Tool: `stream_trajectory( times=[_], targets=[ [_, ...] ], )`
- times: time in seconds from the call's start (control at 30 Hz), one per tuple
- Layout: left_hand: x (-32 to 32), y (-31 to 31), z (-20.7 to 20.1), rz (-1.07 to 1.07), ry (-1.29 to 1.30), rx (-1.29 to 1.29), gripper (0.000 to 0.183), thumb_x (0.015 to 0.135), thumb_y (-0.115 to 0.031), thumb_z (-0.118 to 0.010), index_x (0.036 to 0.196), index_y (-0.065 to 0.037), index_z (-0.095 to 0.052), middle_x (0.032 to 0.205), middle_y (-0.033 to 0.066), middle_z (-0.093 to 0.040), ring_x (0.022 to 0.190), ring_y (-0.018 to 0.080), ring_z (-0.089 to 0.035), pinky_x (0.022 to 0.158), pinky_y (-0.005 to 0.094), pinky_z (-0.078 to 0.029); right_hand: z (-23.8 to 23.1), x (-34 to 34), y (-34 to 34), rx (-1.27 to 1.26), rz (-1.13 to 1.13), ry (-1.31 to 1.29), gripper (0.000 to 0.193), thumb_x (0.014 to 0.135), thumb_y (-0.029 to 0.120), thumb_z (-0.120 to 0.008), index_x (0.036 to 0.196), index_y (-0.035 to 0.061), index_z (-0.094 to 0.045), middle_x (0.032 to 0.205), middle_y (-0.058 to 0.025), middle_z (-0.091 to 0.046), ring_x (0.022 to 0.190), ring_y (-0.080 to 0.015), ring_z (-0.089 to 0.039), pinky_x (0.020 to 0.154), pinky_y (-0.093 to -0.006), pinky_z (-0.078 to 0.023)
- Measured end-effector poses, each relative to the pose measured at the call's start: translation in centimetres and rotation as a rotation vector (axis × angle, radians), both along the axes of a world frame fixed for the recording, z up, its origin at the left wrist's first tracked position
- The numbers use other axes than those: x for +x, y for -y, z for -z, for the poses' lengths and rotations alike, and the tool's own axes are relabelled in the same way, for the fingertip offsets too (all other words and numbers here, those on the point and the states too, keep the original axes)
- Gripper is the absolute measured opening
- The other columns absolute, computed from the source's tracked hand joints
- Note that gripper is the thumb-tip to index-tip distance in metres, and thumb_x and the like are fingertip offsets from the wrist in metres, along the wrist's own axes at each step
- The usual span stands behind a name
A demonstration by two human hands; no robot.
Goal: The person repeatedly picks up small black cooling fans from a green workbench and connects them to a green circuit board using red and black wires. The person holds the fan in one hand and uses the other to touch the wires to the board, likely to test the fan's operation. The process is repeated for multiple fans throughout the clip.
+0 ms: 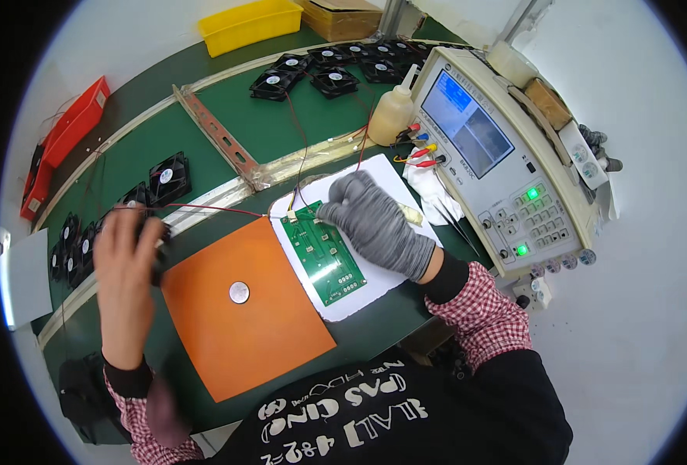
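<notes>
My right hand (382,225), in a grey glove, rests over the upper right part of a green circuit board (324,256). Its fingers are curled and pressed together at the board's top edge, hiding whatever is between them. The board lies on a white pad, and a white plug (291,217) with thin wires sits at its upper left corner. My left hand (126,267) is bare and blurred by motion. It appears to grip a black cooling fan (158,260), partly hidden behind the fingers. A red wire (212,208) runs from near the plug toward that hand.
An orange mat (243,333) bears a round metal disc (239,292). Several black fans (170,178) stand at left and along the back. A test instrument (506,155), squeeze bottle (392,116) and tweezers (456,221) are at right. A metal rail (218,139) crosses behind.
</notes>
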State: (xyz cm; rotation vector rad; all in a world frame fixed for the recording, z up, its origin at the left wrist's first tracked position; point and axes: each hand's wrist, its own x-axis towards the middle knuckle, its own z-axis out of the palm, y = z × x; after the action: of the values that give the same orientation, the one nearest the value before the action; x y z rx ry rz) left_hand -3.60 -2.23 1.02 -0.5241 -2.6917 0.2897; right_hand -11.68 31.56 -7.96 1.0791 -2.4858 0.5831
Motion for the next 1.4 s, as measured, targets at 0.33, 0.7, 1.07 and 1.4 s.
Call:
stream_trajectory(
  times=[0.33,0.7,1.07,1.4],
  targets=[
    [2.3,-4.5,2.6,0.385,0.352,0.265,0.036,0.083,-0.005,-0.057,0.117,-0.017,-0.063,0.148,0.0169,-0.045,0.131,0.035,-0.05,0.109,0.0468,-0.041,1.3,0.5,-0.2,-0.414,-0.208,0.562,0.01,0.082,0.01,-0.073,0.091,0.0047,-0.07,0.087,-0.0068,-0.062,0.082,-0.0203,-0.064,0.076,-0.032,-0.05],
    [3.5,-5.5,5.0,0.225,0.474,0.487,0.101,0.061,-0.038,-0.088,0.141,0.001,-0.041,0.132,0.0181,-0.047,0.121,0.0381,-0.044,0.101,0.0471,-0.035,0.9,1.3,0.4,-0.268,-0.047,0.413,0.014,0.075,0.014,-0.075,0.084,0.0063,-0.067,0.085,-0.0068,-0.06,0.084,-0.0249,-0.061,0.081,-0.0381,-0.046],
    [6.9,-5.1,-1.6,0.083,0.552,1.319,0.1,0.059,-0.054,-0.086,0.133,0.003,-0.048,0.119,0.019,-0.059,0.106,0.0334,-0.058,0.091,0.0485,-0.043,2.3,0.4,-0.4,-0.341,-0.133,0.431,0.015,0.073,0.017,-0.078,0.081,0.0082,-0.069,0.082,-0.005,-0.062,0.084,-0.0246,-0.061,0.083,-0.0372,-0.044],
    [7.5,-3.7,-1.8,0.355,0.783,1.776,0.045,0.086,-0.021,-0.071,0.117,0.009,-0.057,0.105,0.0199,-0.065,0.085,0.0351,-0.066,0.077,0.0422,-0.055,1.5,1.2,0.0,-0.342,-0.12,0.37,0.014,0.072,0.01,-0.078,0.08,0.0085,-0.067,0.084,-0.0042,-0.063,0.088,-0.0237,-0.063,0.084,-0.037,-0.045]
  ],
)
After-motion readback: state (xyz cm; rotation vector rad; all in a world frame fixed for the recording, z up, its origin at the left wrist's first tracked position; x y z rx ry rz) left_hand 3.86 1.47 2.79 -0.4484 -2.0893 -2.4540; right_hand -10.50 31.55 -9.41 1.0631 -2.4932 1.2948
